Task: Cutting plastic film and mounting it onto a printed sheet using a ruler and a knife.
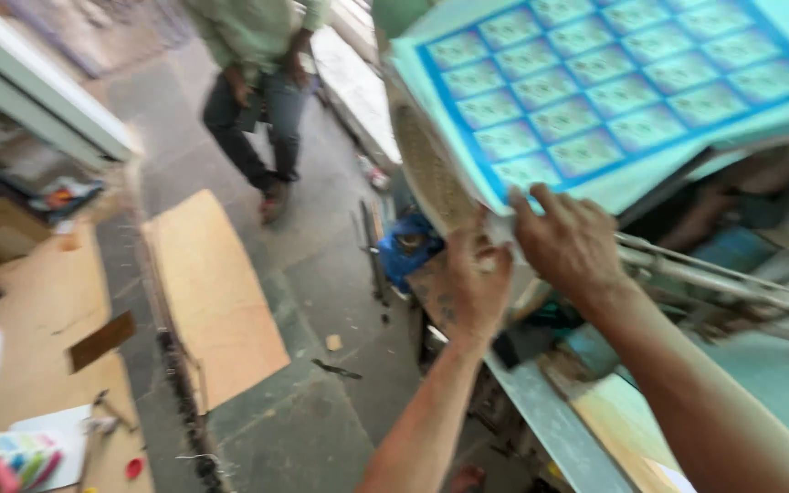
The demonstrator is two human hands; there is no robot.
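A thick stack of large pale-turquoise printed sheets [614, 91], with a blue grid of small panels on the top sheet, fills the upper right. Both hands grip its near corner. My left hand [463, 288] clasps the corner from below, fingers curled around the edge of the stack. My right hand [570, 245] pinches the same corner from the top, thumb on the printed face. The stack's side edge [426, 169] shows many layered sheets. It lies over a machine with metal rods [687, 269].
Another person in a green shirt and dark trousers [257, 82] walks on the grey stone floor at the top. A plywood board [212, 292] lies on the floor. A brown work surface [38, 338] with papers stands at left. A blue object [408, 246] sits below the stack.
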